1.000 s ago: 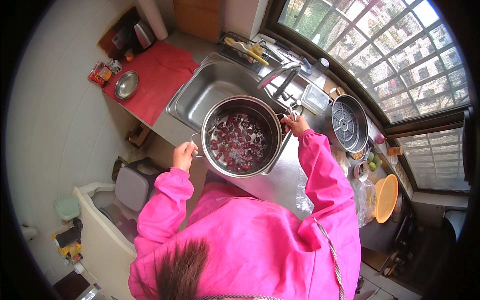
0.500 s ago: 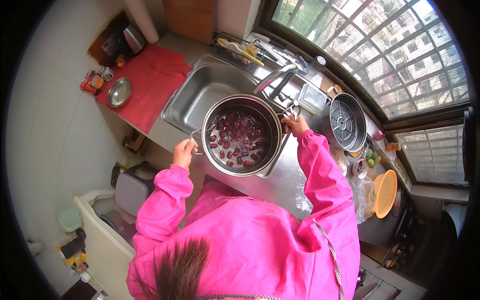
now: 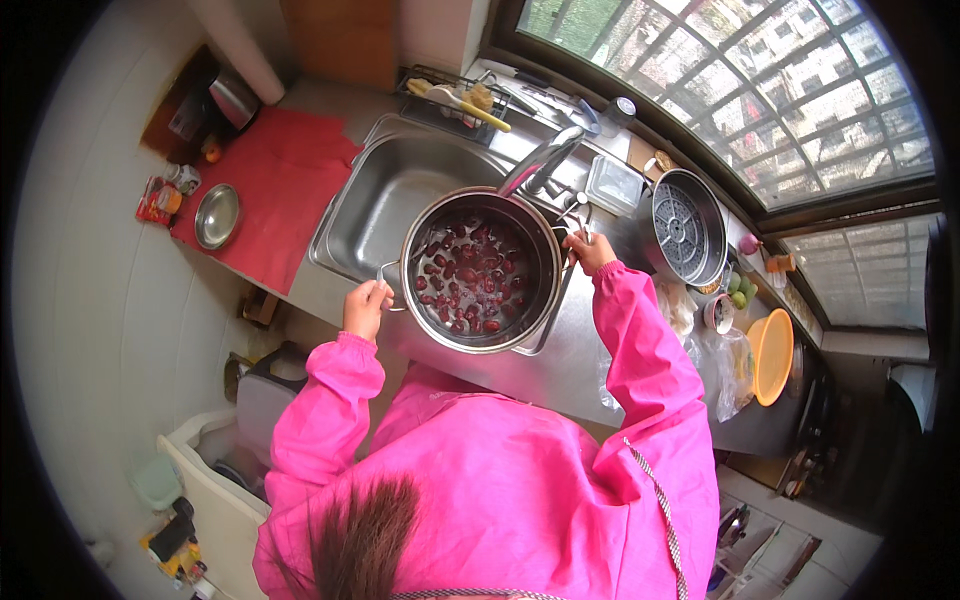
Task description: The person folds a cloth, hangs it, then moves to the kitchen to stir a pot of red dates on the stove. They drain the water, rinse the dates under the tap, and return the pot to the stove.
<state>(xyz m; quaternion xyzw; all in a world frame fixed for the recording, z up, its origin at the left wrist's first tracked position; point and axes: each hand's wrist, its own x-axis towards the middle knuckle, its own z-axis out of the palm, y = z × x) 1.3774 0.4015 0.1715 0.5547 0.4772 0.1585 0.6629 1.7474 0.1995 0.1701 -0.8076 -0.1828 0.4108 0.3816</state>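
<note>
A round steel pot hangs between my hands over the near right side of the sink. Dark red dates float in water inside it, spread across the surface. My left hand is closed round the loop handle on the pot's left side. On the opposite side, my right hand grips the other handle, its fingers wrapped so the handle is partly covered. The curved faucet rises just beyond the pot's far rim.
To the right stand a steamer insert and an orange basin, with a plastic bag between. A steel bowl rests on a red cloth at left. Behind the sink sits a dish rack.
The surroundings have shifted left in the picture as my view and body turned slightly. Both hands keep hold of the pot, and the dates have swirled into a different spread.
</note>
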